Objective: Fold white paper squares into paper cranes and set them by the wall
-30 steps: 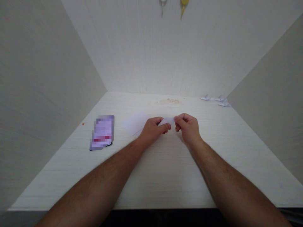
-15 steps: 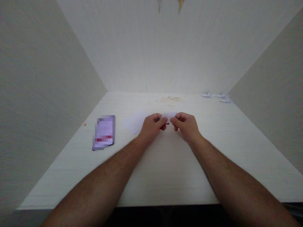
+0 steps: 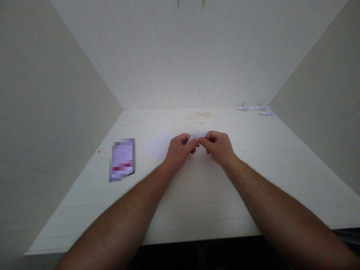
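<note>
Above the middle of the white table [image 3: 197, 202], a small piece of folded white paper [image 3: 198, 135] is pinched between both hands. My left hand [image 3: 181, 147] is closed on its left end, thumb on top and fingers curled beneath. My right hand [image 3: 219, 145] grips the right end in the same way, and the two thumb tips nearly meet. Fingers cover much of the paper, so its exact folds are hidden. Flat on the table beside my left hand lies a white paper sheet [image 3: 158, 144], partly covered by that hand.
A tablet or phone with a blurred screen [image 3: 122, 159] lies to the left, near a tiny orange speck [image 3: 99, 152]. Several folded white paper pieces [image 3: 260, 108] with upright points sit in the far right corner. Brownish marks [image 3: 204, 114] stain the table's back; walls enclose three sides.
The thumbs have come closer together on the folded paper, which now tilts up toward the right. The camera view has shifted slightly.
</note>
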`<state>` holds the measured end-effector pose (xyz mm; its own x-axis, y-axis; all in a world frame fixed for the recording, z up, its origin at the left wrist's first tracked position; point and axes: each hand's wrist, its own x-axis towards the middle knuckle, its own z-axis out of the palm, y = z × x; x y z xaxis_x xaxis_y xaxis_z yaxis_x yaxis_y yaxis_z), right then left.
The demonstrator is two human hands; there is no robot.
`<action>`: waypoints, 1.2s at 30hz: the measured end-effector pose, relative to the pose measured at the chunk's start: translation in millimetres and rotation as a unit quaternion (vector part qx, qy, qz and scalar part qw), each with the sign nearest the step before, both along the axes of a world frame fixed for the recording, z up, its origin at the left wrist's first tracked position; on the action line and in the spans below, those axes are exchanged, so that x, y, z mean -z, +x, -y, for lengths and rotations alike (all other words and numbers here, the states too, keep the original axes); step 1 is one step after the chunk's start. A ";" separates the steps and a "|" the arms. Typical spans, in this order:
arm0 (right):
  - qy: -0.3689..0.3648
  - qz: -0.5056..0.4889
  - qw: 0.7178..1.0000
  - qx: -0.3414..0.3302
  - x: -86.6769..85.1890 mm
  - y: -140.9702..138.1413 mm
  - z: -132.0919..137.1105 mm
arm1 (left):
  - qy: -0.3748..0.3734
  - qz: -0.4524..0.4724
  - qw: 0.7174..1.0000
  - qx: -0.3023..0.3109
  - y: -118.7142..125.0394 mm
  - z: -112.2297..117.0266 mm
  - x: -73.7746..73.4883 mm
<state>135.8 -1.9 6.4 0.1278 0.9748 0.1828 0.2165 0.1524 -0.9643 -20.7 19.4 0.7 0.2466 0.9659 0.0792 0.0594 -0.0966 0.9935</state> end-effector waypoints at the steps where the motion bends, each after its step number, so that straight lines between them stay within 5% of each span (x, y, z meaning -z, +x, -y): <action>1: -0.001 0.001 1.000 0.000 -0.4 -0.3 0.1 | 0.003 -0.008 1.000 -0.003 0.1 0.2 -0.7; 20: -0.013 -0.127 0.991 -0.024 8.4 1.5 -7.0 | 0.018 -0.035 0.999 -0.001 -0.2 2.6 -4.5; 36: 0.000 -0.090 0.996 0.000 4.6 1.1 -4.5 | 0.011 0.010 0.999 -0.032 1.4 1.7 -2.1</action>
